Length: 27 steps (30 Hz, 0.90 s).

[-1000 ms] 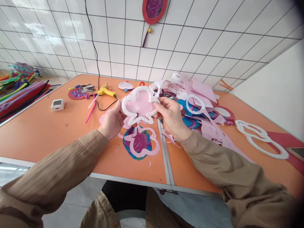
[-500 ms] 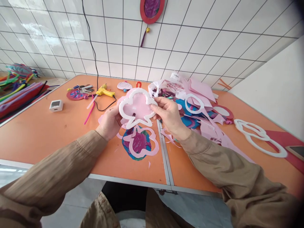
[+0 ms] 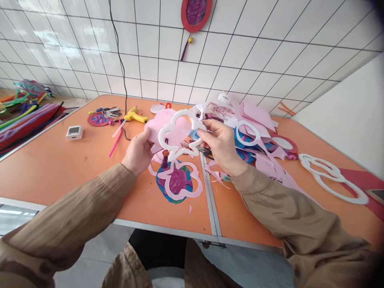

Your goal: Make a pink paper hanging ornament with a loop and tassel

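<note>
My left hand (image 3: 139, 151) is closed on the edge of a pink cut-out shape (image 3: 156, 126), held up above the table. Between its thumb and fingers my right hand (image 3: 220, 144) pinches a white foam frame (image 3: 162, 138) with a scalloped, cloud-like outline. The frame is in front of the pink piece and reaches past it to the right. A dark tassel (image 3: 165, 159) hangs near the frame's lower left. Below, on the table, a pink paper outline (image 3: 196, 191) lies over a blue and purple patterned piece (image 3: 177, 180).
A yellow glue gun (image 3: 135, 116) lies at the back left, near keys (image 3: 111, 112) and a small white device (image 3: 74, 132). Pink paper scraps (image 3: 255, 114) pile up at the back right. White foam rings (image 3: 333, 176) lie at the far right of the orange table (image 3: 75, 172).
The white frame has shifted right off the pink piece with my right hand, so the two now overlap only partly. The pink piece stays in my left hand.
</note>
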Motion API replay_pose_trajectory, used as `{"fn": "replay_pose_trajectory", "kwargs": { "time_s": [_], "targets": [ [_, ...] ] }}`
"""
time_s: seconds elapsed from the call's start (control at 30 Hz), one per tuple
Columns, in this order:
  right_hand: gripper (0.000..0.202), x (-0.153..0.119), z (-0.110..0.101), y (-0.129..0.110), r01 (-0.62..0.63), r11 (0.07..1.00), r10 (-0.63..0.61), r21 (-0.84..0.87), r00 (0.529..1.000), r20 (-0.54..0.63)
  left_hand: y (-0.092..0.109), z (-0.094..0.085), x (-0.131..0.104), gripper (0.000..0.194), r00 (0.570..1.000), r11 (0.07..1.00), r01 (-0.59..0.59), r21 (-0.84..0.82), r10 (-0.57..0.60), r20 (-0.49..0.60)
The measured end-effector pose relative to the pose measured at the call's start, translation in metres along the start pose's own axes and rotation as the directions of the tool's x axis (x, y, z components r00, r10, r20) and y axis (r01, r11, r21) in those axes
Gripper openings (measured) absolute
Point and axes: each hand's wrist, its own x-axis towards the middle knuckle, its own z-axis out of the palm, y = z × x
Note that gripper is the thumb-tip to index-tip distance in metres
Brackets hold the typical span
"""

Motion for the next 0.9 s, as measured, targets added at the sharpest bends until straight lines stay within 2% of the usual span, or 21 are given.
{"fn": "replay_pose_trajectory", "kwargs": {
  "time_s": [0.17, 0.3, 0.43, 0.67, 0.9],
  "targets": [
    [0.021, 0.008, -0.007, 0.0, 0.035, 0.999, -0.033, 0.029, 0.999, -0.036, -0.002, -0.004, 0.003, 0.023, 0.997, 0.996, -0.077, 0.036, 0.076, 0.035],
    [0.021, 0.009, -0.009, -0.004, 0.005, 0.998, -0.002, 0.067, 0.999, -0.053, -0.004, -0.003, 0.002, 0.021, 0.994, 0.994, -0.1, 0.043, 0.098, 0.047],
    [0.02, 0.006, -0.005, -0.003, -0.046, 0.997, 0.047, 0.06, 0.999, -0.007, -0.003, 0.0, -0.003, 0.02, 0.995, 0.994, -0.089, 0.063, 0.086, 0.056],
    [0.023, -0.007, 0.004, -0.008, -0.069, 0.997, 0.067, 0.044, 0.996, 0.054, 0.001, 0.007, -0.01, 0.028, 0.993, 0.998, -0.016, 0.058, 0.009, 0.118],
    [0.03, -0.011, 0.007, -0.009, -0.067, 0.994, 0.062, 0.085, 0.996, 0.059, 0.001, 0.01, -0.013, 0.017, 0.995, 0.999, 0.032, 0.033, -0.035, 0.088]
  ]
}}
